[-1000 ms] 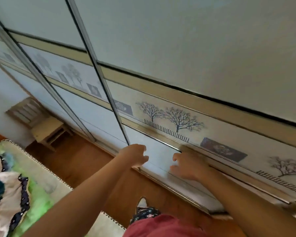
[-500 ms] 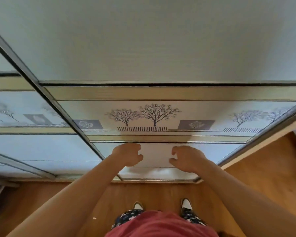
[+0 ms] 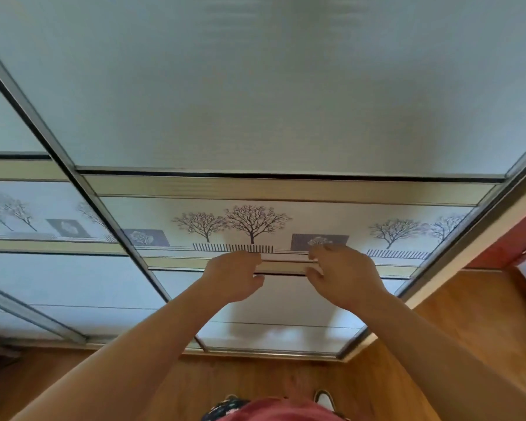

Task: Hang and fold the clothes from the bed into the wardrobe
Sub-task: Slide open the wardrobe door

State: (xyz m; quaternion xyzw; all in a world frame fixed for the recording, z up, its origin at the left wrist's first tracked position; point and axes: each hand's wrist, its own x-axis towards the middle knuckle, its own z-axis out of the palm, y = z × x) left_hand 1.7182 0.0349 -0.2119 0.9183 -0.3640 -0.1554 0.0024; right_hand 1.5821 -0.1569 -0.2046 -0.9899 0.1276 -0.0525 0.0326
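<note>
Two hands up at the front of the wardrobe! The left hand (image 3: 234, 276) and the right hand (image 3: 345, 275) sit side by side with a short gap between them. Both have fingers curled and thumbs tucked beneath, right at the beige rail (image 3: 283, 266) that crosses the wardrobe door (image 3: 271, 101). Are they gripping that rail or only hovering over it? I cannot tell from this angle, though neither hand carries anything else.

Just above the knuckles runs the tree print (image 3: 252, 220). Off to the left, the metal upright (image 3: 82, 189) marks where this panel meets the neighbouring door (image 3: 12, 123). Below are the wooden floor (image 3: 468, 314) and the tip of a shoe (image 3: 324, 399). No clothes in sight and no bed either; both lie outside the view, and the wardrobe looks closed.

My read is that this is the opening step, getting the sliding panel out of the way before any garment goes in. The next move calls for a firm purchase on the rail or the frame edge. Then comes a sideways push along the track, steady and level so the panel does not jam, and far enough to expose the hanging space.
</note>
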